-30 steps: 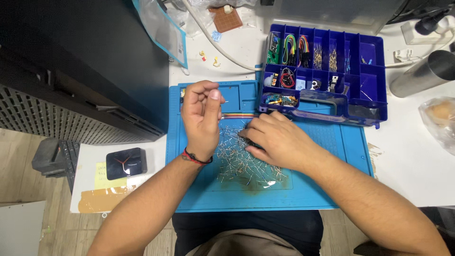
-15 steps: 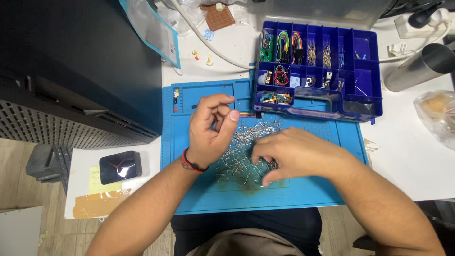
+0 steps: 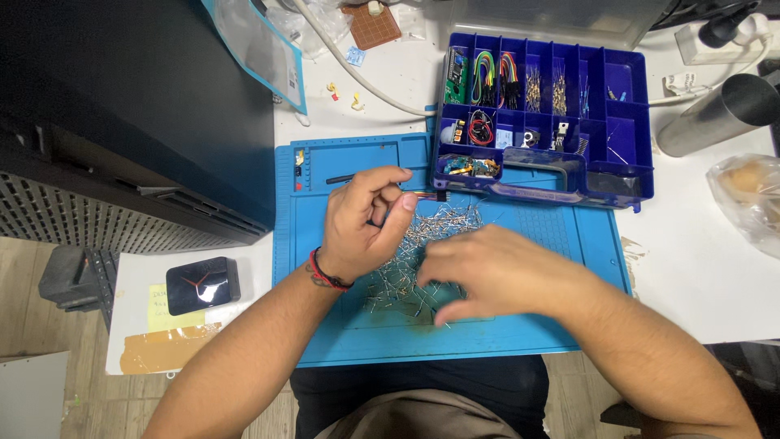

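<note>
Bottom centre of the frame: the person's lap in dark clothing, both forearms reaching up over a blue mat (image 3: pixel 520 333) that lies on a white table (image 3: pixel 699 276).

Right hand (image 3: pixel 496 272), lower middle: palm down over a heap of small wire parts (image 3: pixel 414 260) spread on the mat. Fingers curled downward, tips touching the heap at its lower right edge. Whether a part is pinched between them cannot be told; the back of the hand hides the tips.

Left hand (image 3: pixel 366 223), just left of centre, a red and black cord band at the wrist. Thumb and forefinger closed together on one end of a thin part with a dark end (image 3: pixel 429 196), which sticks out to the right, level, above the top edge of the heap. Other fingers folded in loosely.

Upper edge of the mat: moulded trays with a few small bits at left.

Upper right: a dark blue compartment box (image 3: pixel 642 175), open, overlapping the mat's top right corner. Its cells hold coloured jumper wires, resistors and small components.

Right edge: a metal cylinder (image 3: pixel 715 114) lying tilted, and a clear bag (image 3: pixel 751 199) below it.

Upper centre: a brown perforated board (image 3: pixel 371 24) and a white cable (image 3: pixel 366 81) curving across the table.

Left: a large black case (image 3: pixel 130 106) fills the upper left. Lower left: a small black square clock (image 3: pixel 203 284) on the table, brown tape below it.
</note>
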